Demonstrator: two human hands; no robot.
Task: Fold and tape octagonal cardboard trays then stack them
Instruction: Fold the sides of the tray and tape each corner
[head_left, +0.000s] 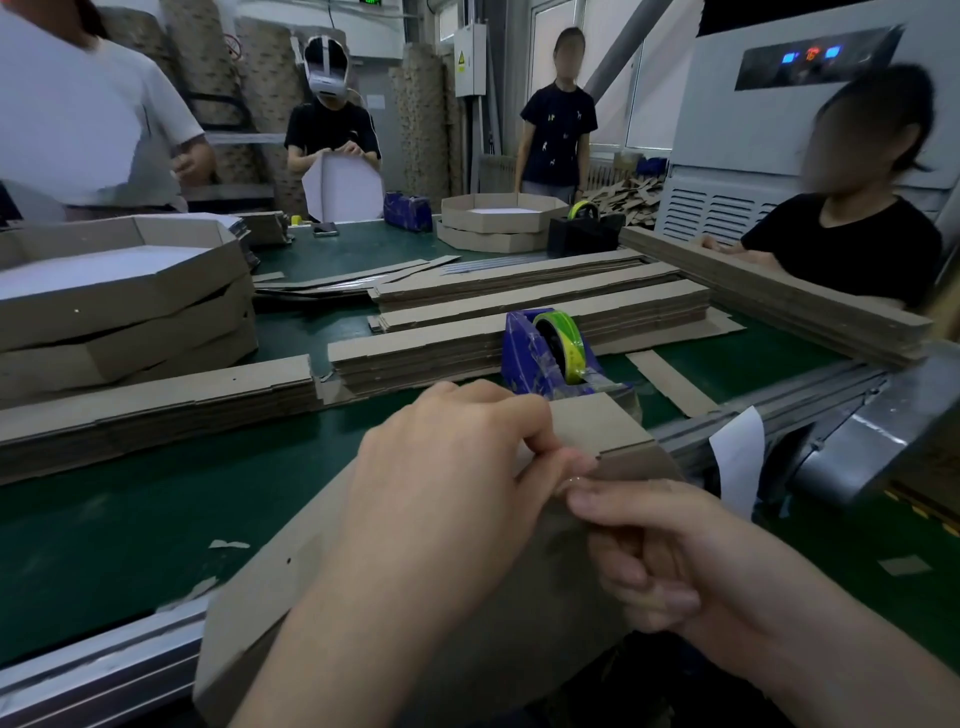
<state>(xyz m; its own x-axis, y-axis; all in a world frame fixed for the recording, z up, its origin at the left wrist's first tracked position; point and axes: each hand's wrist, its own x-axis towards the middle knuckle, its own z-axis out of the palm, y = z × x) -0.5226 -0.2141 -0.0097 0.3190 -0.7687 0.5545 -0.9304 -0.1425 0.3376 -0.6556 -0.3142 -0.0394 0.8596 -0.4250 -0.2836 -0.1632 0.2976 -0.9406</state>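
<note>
Far left, a stack of folded trays, brown outside and white inside, sits on the green surface. A person in a white shirt stands behind it. In front of the stack, flat cardboard strips lie in long piles, with more piles across mid-surface. Behind them, a person in a headset holds a white octagonal sheet. A phone and a far blue dispenser sit close by.

Centre near: the cardboard tray, part-folded, overhangs the near edge of the surface. The left hand lies over its raised flap, grip narrow, fingertips pinching the flap edge. The right hand meets it, grip closed round the tray wall, top digit stretched to touch the left fingertips. Something shiny shows at that spot; cannot tell if it is tape. Just behind the hands, a blue tape dispenser carries a green-yellow roll; any print on it is unreadable.

Farther back, two more trays are stacked, with a black dispenser beside them. The wall cabinet has a yellow warning sticker, text too small to read.

Right: a white paper slip hangs at the metal frame. A seated person in black is there, and a grey machine with blue and red lit readouts, digits blurred.
</note>
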